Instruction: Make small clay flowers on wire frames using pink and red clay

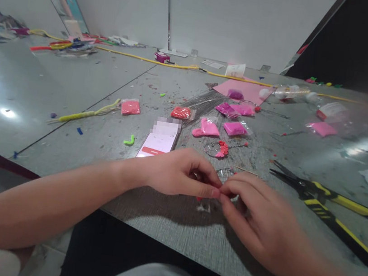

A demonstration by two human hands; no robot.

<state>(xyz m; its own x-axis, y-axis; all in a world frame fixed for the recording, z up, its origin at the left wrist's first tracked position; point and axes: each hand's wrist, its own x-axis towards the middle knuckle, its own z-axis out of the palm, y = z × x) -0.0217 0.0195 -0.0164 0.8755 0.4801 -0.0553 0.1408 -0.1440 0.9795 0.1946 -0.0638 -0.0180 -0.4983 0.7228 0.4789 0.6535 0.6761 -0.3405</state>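
Note:
My left hand (184, 173) and my right hand (257, 212) meet fingertip to fingertip above the front part of the table. Both are closed in a pinch; whatever lies between the fingertips is too small and hidden to name. A bit of red and a small clear scrap (204, 208) show on the table just below them. Behind the fingers lies a thin wire piece, partly covered. Farther back is a wire ring (210, 149) with red clay petals (222, 149) along one side. A lit phone (159, 139) lies beyond my left wrist.
Long-nose pliers (313, 192) with yellow-black handles lie open at right. Bags of pink clay (235, 128), a red clay bag (181, 112) and a bundle of thin wires (202, 102) are behind. A yellow cord (147, 58) crosses the back; plastic bottles (291, 92) lie back right.

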